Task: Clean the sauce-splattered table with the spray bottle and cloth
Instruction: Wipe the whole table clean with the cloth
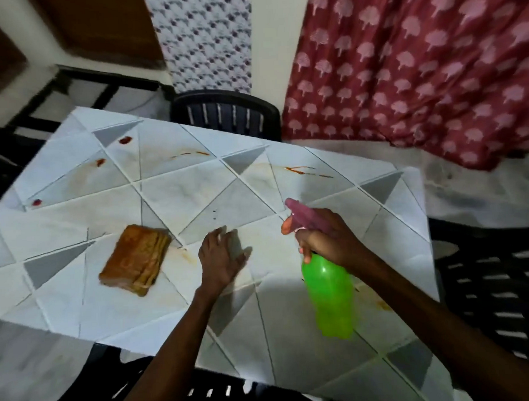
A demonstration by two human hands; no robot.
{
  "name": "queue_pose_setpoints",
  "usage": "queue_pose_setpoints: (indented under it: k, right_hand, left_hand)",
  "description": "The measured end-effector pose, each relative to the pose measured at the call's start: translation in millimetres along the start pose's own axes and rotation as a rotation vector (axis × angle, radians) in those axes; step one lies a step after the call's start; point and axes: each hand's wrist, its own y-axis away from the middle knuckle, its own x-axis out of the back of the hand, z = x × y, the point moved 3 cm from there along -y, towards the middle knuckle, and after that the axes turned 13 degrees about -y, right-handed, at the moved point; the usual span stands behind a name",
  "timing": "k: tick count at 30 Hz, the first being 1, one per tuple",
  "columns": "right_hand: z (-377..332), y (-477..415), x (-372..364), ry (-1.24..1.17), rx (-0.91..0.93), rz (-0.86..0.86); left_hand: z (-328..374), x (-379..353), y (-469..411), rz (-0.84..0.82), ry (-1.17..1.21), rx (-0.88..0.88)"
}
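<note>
A white table with a grey triangle pattern carries red sauce spots at the far left and thin red streaks toward the far right. My right hand grips the neck of a green spray bottle with a pink trigger head, held above the table's right part, nozzle pointing away from me. A folded orange-brown cloth lies on the table left of centre. My left hand rests flat on the table, fingers spread, just right of the cloth and apart from it.
Dark plastic chairs stand at the far side, at the right and at the near edge. A red patterned curtain hangs at the back right. A black frame stands beyond the table's left corner.
</note>
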Motion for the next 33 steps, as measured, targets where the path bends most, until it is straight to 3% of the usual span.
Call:
queue_pose_setpoints:
  k: [10,16,28,33]
  right_hand:
    - [-56.1,-127.7,-162.2,0.119,0.411,-0.129]
    - [-62.7,-186.9,-217.5,0.115,0.493,-0.133]
    - [-86.3,-311.5,-318.4,-0.081,0.635,-0.133]
    - [-97.2,-351.3,-346.3,-0.095,0.642,-0.08]
  left_hand:
    - [-145.4,46.4,-73.1,-0.026,-0.021,0.211]
    - [-192.8,66.5,-86.0,0.06,-0.018,0.334]
    - [-241.0,52.5,-121.9,-0.329,-0.032,0.47]
    - [-236.6,45.7,-126.2,-0.328,-0.155,0.476]
